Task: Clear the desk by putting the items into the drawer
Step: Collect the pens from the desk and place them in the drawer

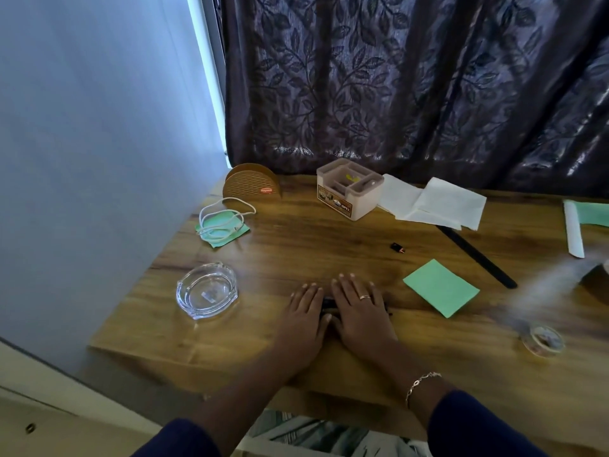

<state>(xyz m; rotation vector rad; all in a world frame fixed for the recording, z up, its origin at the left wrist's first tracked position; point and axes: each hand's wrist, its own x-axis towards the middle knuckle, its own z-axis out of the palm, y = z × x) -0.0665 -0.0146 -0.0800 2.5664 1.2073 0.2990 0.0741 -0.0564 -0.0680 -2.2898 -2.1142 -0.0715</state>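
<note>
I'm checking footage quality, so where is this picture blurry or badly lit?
Head view: the right edge smears around the tape roll; bright daylight glares beside the curtain; the glass ashtray and both hands, left hand, right hand, stay fairly sharp.

— What hangs past the far edge of the wooden bench (296, 245)?
— A dark purple fabric curtain with a leaf pattern (412, 77), in deep folds, reaching down to that edge.
— And beyond the left edge?
— A plain pale blue wall (99, 127). Between wall and curtain runs a bright strip of window (206, 77). Lower left, a cream panel (49, 423) bears a small round metal fitting (30, 428).
</note>
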